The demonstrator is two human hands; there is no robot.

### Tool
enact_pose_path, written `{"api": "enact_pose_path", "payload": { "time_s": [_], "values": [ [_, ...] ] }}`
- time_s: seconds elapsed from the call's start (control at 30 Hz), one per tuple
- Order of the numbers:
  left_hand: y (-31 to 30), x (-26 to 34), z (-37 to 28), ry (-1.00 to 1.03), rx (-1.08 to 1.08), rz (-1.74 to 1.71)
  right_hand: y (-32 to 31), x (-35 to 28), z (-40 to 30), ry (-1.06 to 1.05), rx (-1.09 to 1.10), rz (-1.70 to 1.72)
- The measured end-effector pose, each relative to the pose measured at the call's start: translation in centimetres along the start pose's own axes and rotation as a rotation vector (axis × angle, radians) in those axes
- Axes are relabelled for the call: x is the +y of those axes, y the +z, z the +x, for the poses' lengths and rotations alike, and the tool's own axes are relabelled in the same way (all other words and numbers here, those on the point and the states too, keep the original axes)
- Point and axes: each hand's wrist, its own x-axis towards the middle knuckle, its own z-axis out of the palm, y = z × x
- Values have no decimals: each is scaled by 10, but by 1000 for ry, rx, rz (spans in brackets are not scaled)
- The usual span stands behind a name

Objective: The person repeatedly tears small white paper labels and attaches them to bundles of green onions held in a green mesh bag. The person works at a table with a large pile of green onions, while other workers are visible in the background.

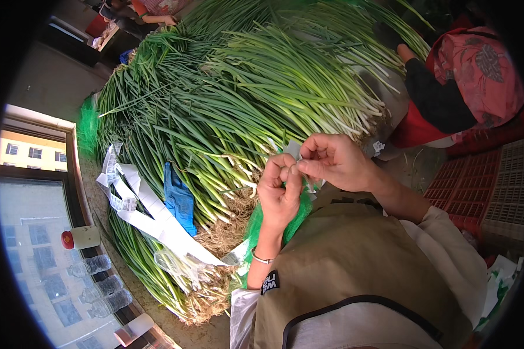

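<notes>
My left hand (281, 187) and my right hand (340, 163) meet in front of my apron (358, 248), fingertips pinched together on a small pale label (293, 149). The fingers hide most of that piece. Below them, green netting (300, 213) lies against my left forearm. A long strip of white printed labels (170, 229) runs over the scallions just left of my hands. Near the strip lies a blue glove (178, 198). Scallions (192, 109) with roots on form a large heap before me, and a smaller bunch (157, 270) lies at the lower left.
At the upper right a co-worker's gloved hand (387, 37) reaches into the scallions. Another person's hand (169, 20) shows at the top left. Red plastic crates (463, 187) stand at right. Clear bottles (107, 285) and a red-capped container (82, 237) line the window sill.
</notes>
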Motion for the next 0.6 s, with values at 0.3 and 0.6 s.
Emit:
{"api": "enact_pose_path", "payload": {
  "time_s": [0.3,0.6],
  "values": [
    [1,-6,1,53,78,75,0,-8,-2,-31,30,-253],
    [-1,-9,2,82,190,170,4,1,-2,-106,32,-299]
  ]
}}
